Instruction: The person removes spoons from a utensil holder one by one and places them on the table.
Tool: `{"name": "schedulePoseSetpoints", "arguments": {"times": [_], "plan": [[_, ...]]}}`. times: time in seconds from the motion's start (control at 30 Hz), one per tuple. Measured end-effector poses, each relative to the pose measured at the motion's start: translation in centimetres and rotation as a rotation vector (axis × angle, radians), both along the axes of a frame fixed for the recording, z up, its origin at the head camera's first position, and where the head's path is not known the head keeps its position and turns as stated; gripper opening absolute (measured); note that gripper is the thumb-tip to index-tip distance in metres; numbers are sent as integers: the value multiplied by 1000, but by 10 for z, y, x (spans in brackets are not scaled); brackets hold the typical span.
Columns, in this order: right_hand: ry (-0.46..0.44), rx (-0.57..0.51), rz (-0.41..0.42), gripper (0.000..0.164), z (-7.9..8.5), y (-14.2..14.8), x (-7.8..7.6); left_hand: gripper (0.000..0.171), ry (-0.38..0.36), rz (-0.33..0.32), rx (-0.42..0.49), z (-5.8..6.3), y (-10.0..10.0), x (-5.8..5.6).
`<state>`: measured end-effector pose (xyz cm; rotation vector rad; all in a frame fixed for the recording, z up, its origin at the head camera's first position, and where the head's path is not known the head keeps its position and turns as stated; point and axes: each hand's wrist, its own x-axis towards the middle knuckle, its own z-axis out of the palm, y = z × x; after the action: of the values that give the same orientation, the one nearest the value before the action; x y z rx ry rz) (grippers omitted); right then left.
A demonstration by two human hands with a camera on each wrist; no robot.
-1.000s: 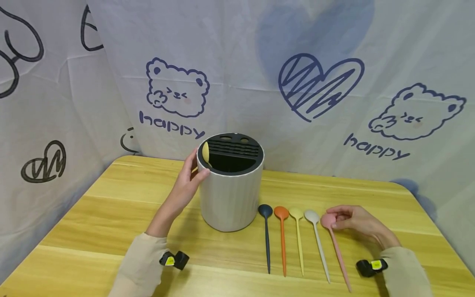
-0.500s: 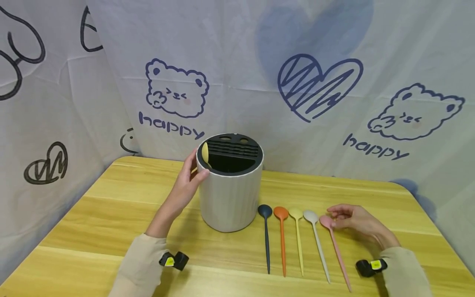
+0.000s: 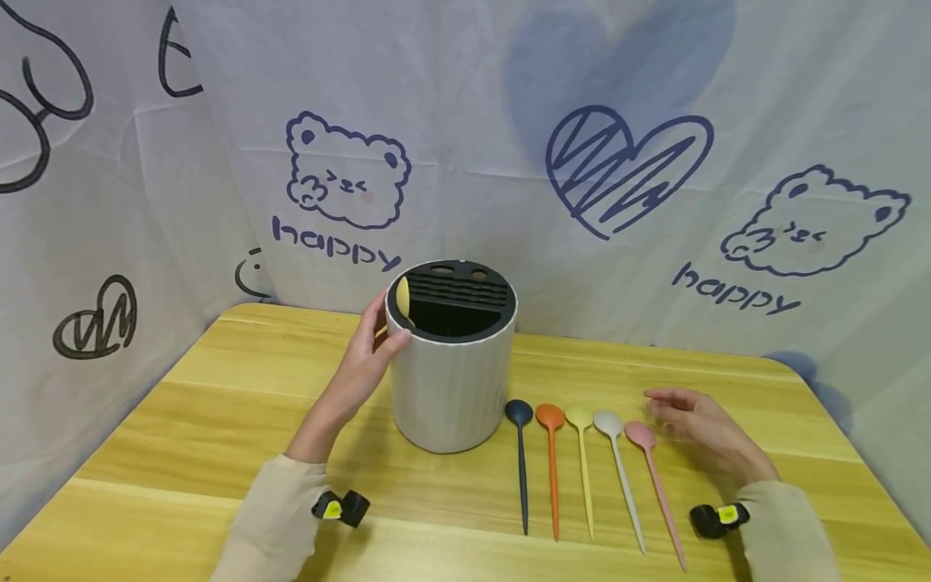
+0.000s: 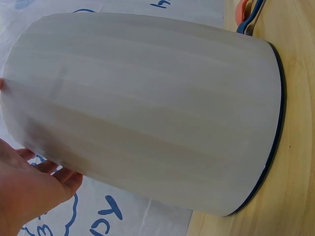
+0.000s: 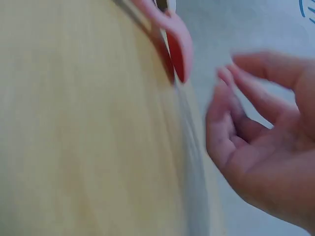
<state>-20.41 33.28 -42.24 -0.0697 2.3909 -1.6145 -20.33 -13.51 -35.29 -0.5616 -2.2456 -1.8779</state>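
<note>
My left hand [image 3: 356, 368] holds the upper left side of a light grey utensil holder [image 3: 451, 396], its thumb at the front of the rim. A yellow spoon-like head [image 3: 403, 297] sticks up in the holder's black slotted top. In the left wrist view, fingertips touch the holder's pale wall [image 4: 147, 108]. To the right lie a dark blue spoon [image 3: 520, 414], an orange spoon [image 3: 550, 416], a yellow spoon [image 3: 579, 418], a grey spoon [image 3: 609, 423] and a pink spoon [image 3: 641, 435]. My right hand [image 3: 701, 424], loosely bent and holding nothing, hovers beside the pink spoon's bowl.
Everything stands on a yellow wood-grain table [image 3: 218, 436]. Behind it hangs a white cloth [image 3: 473, 202] with drawn bears and hearts. Each wrist carries a small black camera, such as the right wrist camera [image 3: 716, 521].
My right hand has let go of the pink spoon and lifted slightly up and away from it. The pink spoon's bowl has shifted slightly. My left hand stays on the holder.
</note>
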Motion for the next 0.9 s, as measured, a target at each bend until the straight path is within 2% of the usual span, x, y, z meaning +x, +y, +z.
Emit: {"name": "schedulePoseSetpoints", "arguments": {"times": [0.23,0.53,0.73,0.9], "plan": [[135,53,-100,55,18,-16,1,70,14,-4,1,0,1,-1],[314,189,-85,41,55,-73,21,70,2,1,-3,-2,0,-1],[408,143,-145,37,70,-100,36,71,0,-7,-2,0,2,-1],[413,73,-107,35,75,-124,42,71,-18,-1,-14,-1,0,-1]]}}
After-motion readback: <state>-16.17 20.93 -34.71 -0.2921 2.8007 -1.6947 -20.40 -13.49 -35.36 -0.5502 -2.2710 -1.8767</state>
